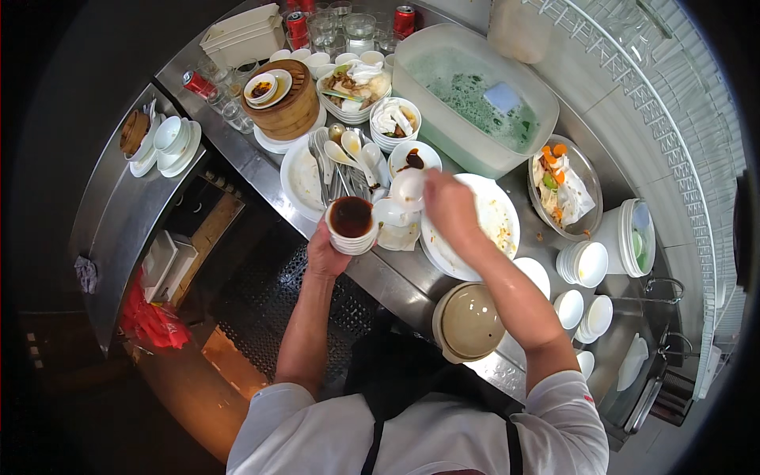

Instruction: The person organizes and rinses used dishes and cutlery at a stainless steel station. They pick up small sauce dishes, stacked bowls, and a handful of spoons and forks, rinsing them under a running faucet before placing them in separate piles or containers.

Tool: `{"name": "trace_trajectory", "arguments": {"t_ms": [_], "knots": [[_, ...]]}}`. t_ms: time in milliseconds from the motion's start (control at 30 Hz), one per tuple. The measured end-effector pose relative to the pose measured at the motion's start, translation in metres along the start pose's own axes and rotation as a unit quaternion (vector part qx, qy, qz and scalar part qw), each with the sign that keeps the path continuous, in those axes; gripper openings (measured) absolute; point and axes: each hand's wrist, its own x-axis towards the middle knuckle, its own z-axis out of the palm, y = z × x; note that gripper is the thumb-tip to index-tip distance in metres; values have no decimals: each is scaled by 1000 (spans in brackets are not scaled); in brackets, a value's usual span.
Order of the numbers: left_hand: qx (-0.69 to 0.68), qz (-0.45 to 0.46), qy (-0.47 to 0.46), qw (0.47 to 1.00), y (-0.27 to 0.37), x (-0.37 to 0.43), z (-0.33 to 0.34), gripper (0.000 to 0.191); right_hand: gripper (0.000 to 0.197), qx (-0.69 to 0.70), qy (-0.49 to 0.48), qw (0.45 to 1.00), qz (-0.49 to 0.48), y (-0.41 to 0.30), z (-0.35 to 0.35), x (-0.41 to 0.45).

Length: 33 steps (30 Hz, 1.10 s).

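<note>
A stack of small white sauce bowls (352, 244), the top one filled with dark brown sauce, rests in my left hand (326, 252) at the counter's front edge. My right hand (450, 208) is blurred and grips a small white dish (408, 190). That dish is tilted beside a white bowl (432, 155) with dark sauce in its bottom. Below it lies another small white dish (389, 215) near a stained napkin (401, 236). A plate (294, 178) heaped with forks and white soup spoons (356, 155) lies left of the hands. Under my right forearm is a large food-stained plate (499, 219).
Soapy water and a blue sponge fill a plastic tub (424, 127) at the back. Nearby stand a bamboo steamer (282, 116), bowls of food scraps (350, 110), drinking glasses (359, 29) and red cans. A lidded clay pot (469, 323) sits near the front edge; a wire rack (659, 119) hangs right.
</note>
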Motion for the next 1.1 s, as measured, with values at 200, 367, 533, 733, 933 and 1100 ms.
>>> {"name": "trace_trajectory", "arguments": {"t_ms": [200, 367, 533, 733, 933, 1100], "knots": [[8, -87, -51, 995, -36, 38, 50, 84, 17, 205, -8, 975, 86, -22, -105, 2], [-34, -165, -136, 976, -91, 56, 109, 93, 19, 220, -31, 967, 128, 9, -152, -52], [-31, -255, -201, 945, -179, 41, 189, 98, 37, 185, 103, 972, 102, 66, -229, -153], [-110, -312, -218, 918, -265, -9, 287, 107, 25, 244, 382, 864, 219, 243, -312, -348], [-94, -309, -187, 928, -405, -68, 386, 86, 36, -183, 477, 788, 344, 545, -355, -453], [-127, -313, -188, 922, -524, -87, 432, 95, 51, -18, 389, 828, 403, 676, -362, -464]]}}
